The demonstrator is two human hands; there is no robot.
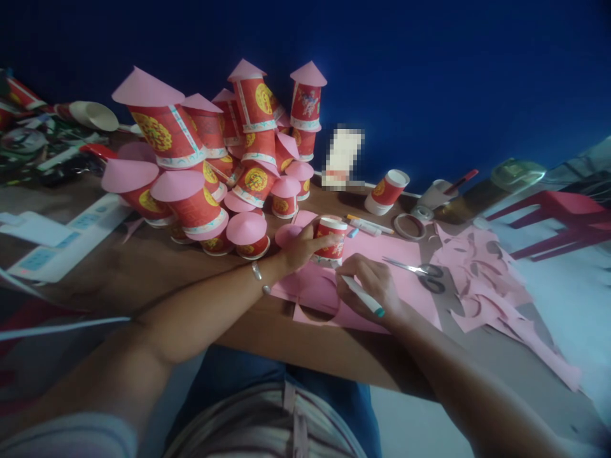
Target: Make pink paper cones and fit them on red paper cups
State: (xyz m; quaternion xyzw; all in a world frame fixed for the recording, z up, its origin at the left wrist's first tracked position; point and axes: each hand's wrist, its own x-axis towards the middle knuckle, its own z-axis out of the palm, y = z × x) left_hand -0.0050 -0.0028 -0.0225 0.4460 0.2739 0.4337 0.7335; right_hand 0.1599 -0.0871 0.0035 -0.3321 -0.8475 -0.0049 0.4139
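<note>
My left hand is closed around a red paper cup with white bands, which stands on pink paper. Just right of the cup, my right hand grips a white marker with a green end. The marker slants down toward the cup's base, and its tip is hidden by the fingers. Beneath my hands, the paper has round cut-outs along its near side. Scissors lie on its right part, slightly spread. Beyond the cup are an orange-and-white pen and a small blue cap.
Several red cups with pink paper cones are stacked at the left. A power strip lies left of them. At the right are a tape roll, another red cup, pink scraps and a red stool.
</note>
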